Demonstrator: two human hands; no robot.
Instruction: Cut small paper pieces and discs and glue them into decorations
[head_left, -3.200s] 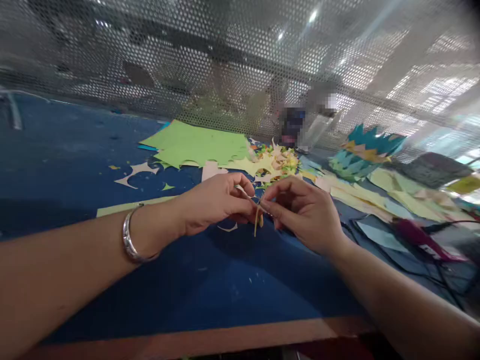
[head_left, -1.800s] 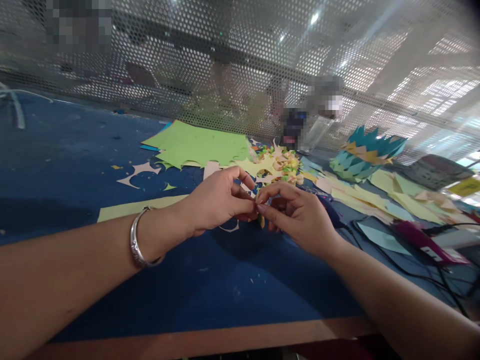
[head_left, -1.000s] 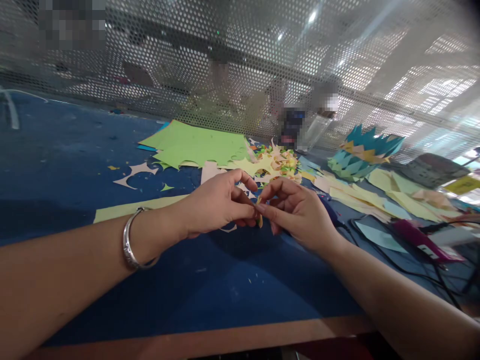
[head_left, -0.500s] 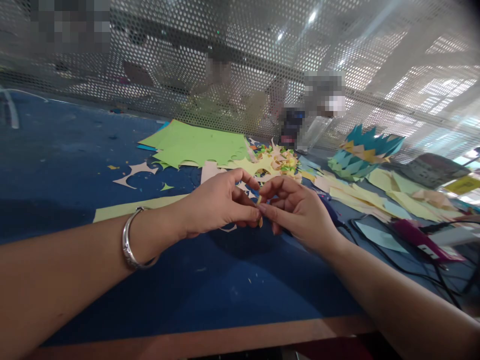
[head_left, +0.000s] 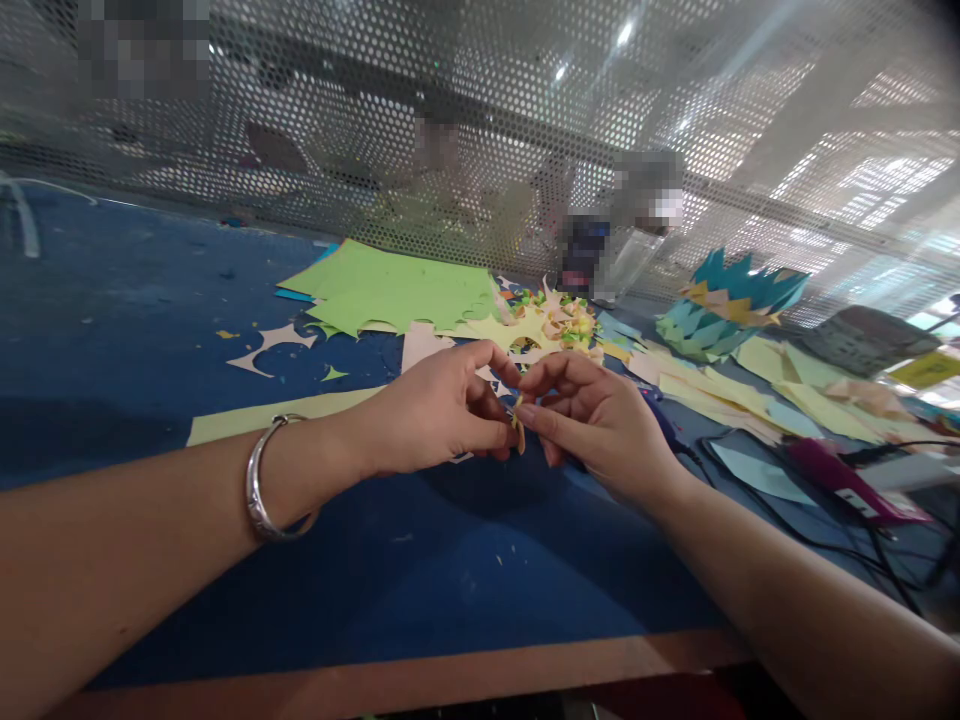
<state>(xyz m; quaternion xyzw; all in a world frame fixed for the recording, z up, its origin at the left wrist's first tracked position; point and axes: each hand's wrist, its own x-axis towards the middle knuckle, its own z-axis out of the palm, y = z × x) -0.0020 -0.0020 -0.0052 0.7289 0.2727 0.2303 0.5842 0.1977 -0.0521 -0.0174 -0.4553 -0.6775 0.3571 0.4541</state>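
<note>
From my remote seat I see a perforated metal screen (head_left: 487,70) at twelve o'clock, a spiky teal-and-yellow paper basket (head_left: 724,303) between two and three, a magenta device (head_left: 844,478) between three and four, and the brownish table edge (head_left: 420,678) at six.

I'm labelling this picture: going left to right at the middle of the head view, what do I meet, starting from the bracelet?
Silver bracelet, left hand, small yellowish piece, right hand, spiky teal paper shape, purple object.
</note>
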